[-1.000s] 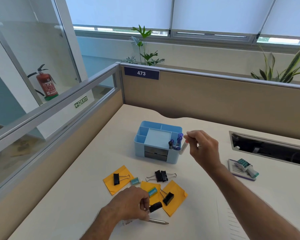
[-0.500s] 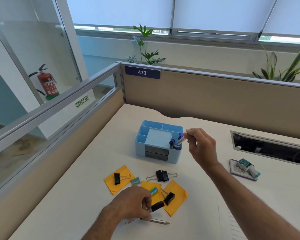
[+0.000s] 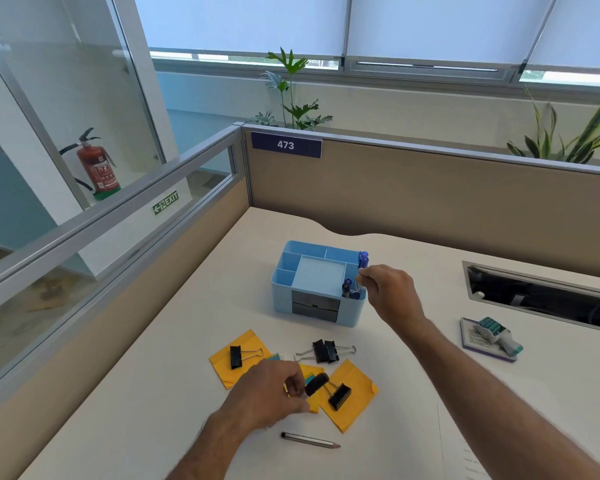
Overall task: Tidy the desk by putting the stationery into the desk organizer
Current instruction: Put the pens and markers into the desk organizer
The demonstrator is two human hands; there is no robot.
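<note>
Right hand (image 3: 388, 292) has lowered its pen (image 3: 360, 287) into the organizer's (image 3: 312, 282) right slot, fingers apparently still pinching it. Left hand (image 3: 271, 389) has lifted a black marker (image 3: 316, 383) (pencil (image 3: 309, 440) left on worktop (image 3: 153, 393)).

The right hand (image 3: 390, 294) is moving in over the right end of the blue organizer (image 3: 317, 284). A second ago it was holding a pen out to the side and tilted; now its fingers (image 3: 366, 277) are pinching the pen (image 3: 363, 263) so that it is standing up in the right-hand slot, with its blue cap sticking up above the rim, next to the other pens (image 3: 349, 289) there. The left hand (image 3: 269, 391) is moving too. It was down near the pencil (image 3: 309, 440), and now it is going up and away from it, over the yellow notes (image 3: 352, 396), carrying a small black thing (image 3: 316, 383) in its fingers.
</note>
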